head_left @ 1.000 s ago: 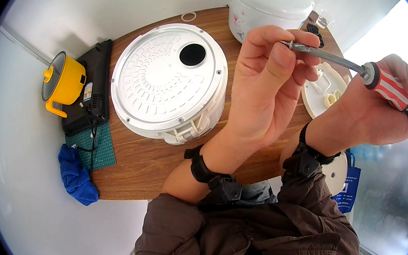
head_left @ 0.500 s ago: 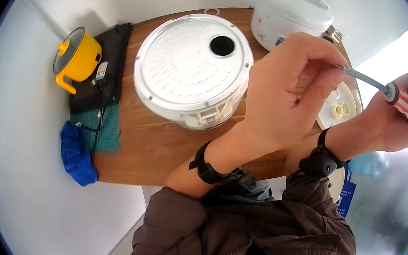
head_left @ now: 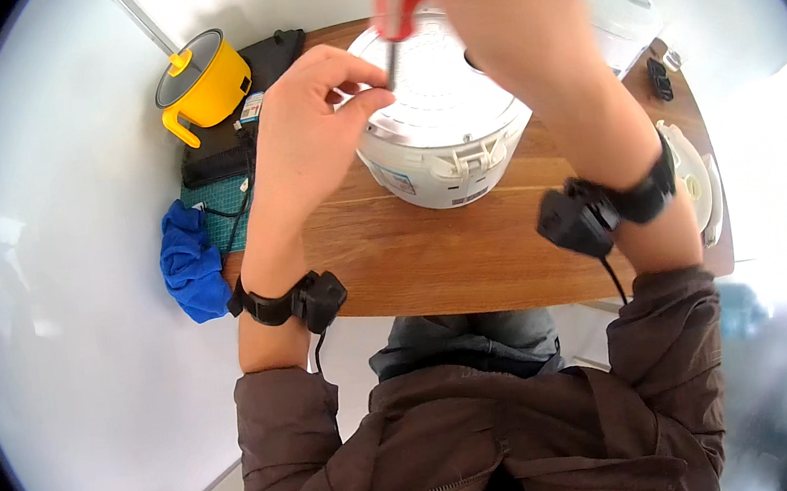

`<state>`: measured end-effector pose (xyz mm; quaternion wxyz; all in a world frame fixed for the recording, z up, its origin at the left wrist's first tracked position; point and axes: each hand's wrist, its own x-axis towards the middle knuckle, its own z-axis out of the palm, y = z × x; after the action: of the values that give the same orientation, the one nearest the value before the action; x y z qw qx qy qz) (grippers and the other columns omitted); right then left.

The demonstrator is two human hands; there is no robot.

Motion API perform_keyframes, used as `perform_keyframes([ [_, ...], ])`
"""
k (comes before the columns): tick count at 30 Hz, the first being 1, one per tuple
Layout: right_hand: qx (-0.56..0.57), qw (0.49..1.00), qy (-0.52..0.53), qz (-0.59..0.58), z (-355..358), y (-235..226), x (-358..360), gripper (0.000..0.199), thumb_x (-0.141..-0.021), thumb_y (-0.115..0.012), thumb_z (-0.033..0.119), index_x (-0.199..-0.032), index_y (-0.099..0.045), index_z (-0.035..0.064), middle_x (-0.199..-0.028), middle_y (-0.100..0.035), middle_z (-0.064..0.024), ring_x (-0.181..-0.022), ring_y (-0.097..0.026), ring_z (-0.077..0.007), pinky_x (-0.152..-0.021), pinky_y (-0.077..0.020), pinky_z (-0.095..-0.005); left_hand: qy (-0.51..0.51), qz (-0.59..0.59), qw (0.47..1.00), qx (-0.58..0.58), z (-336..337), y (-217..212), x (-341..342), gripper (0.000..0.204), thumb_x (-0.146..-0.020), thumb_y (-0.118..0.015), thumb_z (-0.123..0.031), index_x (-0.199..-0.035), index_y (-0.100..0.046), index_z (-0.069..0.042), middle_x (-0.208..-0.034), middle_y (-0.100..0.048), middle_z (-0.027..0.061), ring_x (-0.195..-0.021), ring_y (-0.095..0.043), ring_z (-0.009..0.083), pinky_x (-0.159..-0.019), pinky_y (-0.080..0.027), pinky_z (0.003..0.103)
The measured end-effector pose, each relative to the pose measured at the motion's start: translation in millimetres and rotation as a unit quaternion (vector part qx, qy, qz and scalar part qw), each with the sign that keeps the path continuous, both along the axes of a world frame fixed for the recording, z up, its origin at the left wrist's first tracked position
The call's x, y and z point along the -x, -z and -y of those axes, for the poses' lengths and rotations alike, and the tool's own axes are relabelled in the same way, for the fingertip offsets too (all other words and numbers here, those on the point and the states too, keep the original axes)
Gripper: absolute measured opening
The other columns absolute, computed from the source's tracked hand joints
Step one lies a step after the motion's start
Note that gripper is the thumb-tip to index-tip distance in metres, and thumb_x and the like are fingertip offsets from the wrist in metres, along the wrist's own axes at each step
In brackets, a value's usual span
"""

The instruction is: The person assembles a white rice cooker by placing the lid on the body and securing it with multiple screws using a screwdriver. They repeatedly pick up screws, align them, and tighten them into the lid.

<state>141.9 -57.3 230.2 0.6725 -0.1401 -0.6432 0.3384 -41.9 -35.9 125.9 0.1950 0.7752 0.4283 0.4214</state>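
My right hand [head_left: 493,5] grips a screwdriver [head_left: 395,30] with a red handle, held upright over the top of a white rice cooker [head_left: 445,144] on the wooden table [head_left: 433,260]. My left hand [head_left: 312,110] pinches the metal shaft near its tip, just above the cooker's ribbed inner lid. The right hand hides much of the lid and most of the handle. Both wrists wear black straps with small black devices.
A yellow mini pot [head_left: 204,83] stands at the table's far left, beside a black case [head_left: 250,117] and a green mat [head_left: 223,215]. A blue cloth [head_left: 190,272] hangs at the left edge. A second white cooker [head_left: 628,10] and a white dish [head_left: 698,180] sit at the right.
Both hands swung left and forward from the table's right side to over the cooker. The screwdriver turned from slanting sideways to upright, tip down at the lid.
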Motion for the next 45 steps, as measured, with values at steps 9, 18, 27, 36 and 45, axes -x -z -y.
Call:
perform_keyframes([
  [9,0.014,0.985,-0.074,0.153,-43,19,45,0.034,-0.108,-0.056,0.035,-0.11,-0.058,0.001,-0.07,-0.052,0.0025,-0.061,-0.043,-0.0045,-0.056,-0.0376,-0.0238,0.018,0.049,0.996,0.068,-4,26,18,0.009,-0.084,-0.08,-0.003,-0.092,-0.076,0.0,-0.087,-0.069,0.0031,-0.078,-0.063,0.0119,-0.074,-0.05,0.027],
  [18,0.083,0.982,-0.036,0.164,-40,13,50,0.033,-0.107,-0.058,0.035,-0.117,-0.059,0.0042,-0.075,-0.057,0.0002,-0.073,-0.056,-0.0066,-0.066,-0.0476,-0.025,0.005,0.023,0.998,0.052,-4,36,26,0.009,-0.089,-0.076,-0.005,-0.096,-0.074,-0.001,-0.087,-0.073,0.0034,-0.081,-0.065,0.0118,-0.076,-0.05,0.026],
  [27,-0.069,0.921,-0.093,0.373,-38,-10,7,0.036,-0.104,-0.062,0.026,-0.132,-0.058,0.0038,-0.084,-0.064,-0.0049,-0.077,-0.061,-0.0103,-0.071,-0.0502,-0.0271,0.037,0.063,0.996,0.053,-8,48,28,0.009,-0.089,-0.075,-0.004,-0.098,-0.074,-0.001,-0.087,-0.071,0.003,-0.08,-0.063,0.0125,-0.074,-0.049,0.027],
  [36,-0.245,0.795,0.239,0.5,-37,-5,14,0.038,-0.103,-0.058,0.03,-0.125,-0.06,-0.0006,-0.097,-0.069,-0.0198,-0.091,-0.066,-0.0291,-0.083,-0.0525,-0.0401,0.043,0.062,0.996,0.058,-2,52,47,0.011,-0.093,-0.072,-0.005,-0.104,-0.075,-0.002,-0.091,-0.07,0.002,-0.083,-0.063,0.012,-0.076,-0.049,0.026],
  [45,-0.093,0.651,0.295,0.693,26,-59,10,0.039,-0.103,-0.053,0.031,-0.121,-0.065,-0.0016,-0.097,-0.068,-0.0184,-0.09,-0.066,-0.0288,-0.082,-0.0521,-0.0428,0.132,0.106,0.982,0.082,-15,54,11,0.015,-0.094,-0.073,-0.003,-0.109,-0.076,-0.002,-0.095,-0.068,-0.0005,-0.084,-0.059,0.0087,-0.076,-0.047,0.024],
])
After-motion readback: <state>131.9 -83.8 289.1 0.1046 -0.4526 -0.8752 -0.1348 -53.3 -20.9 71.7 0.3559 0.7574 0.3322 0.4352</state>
